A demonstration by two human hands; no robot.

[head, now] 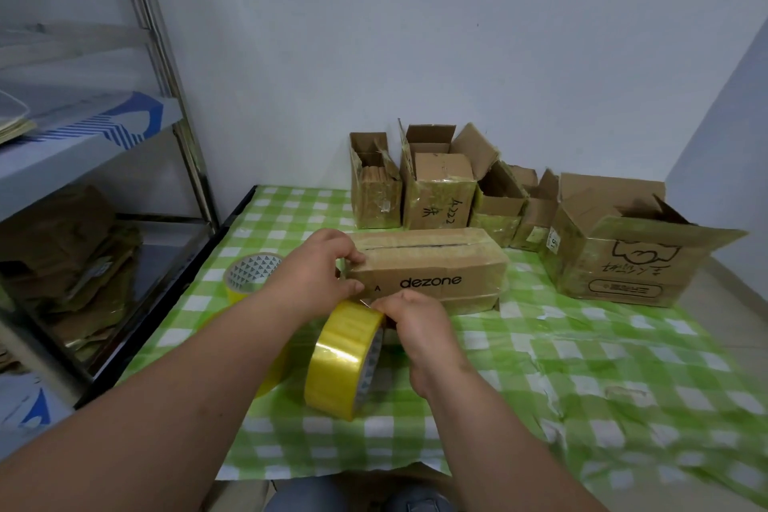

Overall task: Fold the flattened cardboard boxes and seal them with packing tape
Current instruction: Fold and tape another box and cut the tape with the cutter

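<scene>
A long folded cardboard box (pixel 436 268) printed "dezone" lies on the green checked tablecloth (pixel 582 366), its top flaps closed along a dark seam. My left hand (pixel 320 272) grips the box's left end, thumb on the front face and fingers over the top edge. Just in front of the box, my right hand (pixel 415 324) holds a yellow packing tape roll (pixel 343 360) upright, fingers curled into its core. The roll's free end seems to reach the box's lower front edge. A second tape roll (pixel 251 274) lies flat to the left, partly hidden by my left arm.
Several opened cardboard boxes (pixel 436 187) stand along the wall behind. A larger open box (pixel 623 254) sits at the right. A metal shelf rack (pixel 95 162) with flattened cardboard (pixel 75 262) stands at the left. The tablecloth is wrinkled on the right.
</scene>
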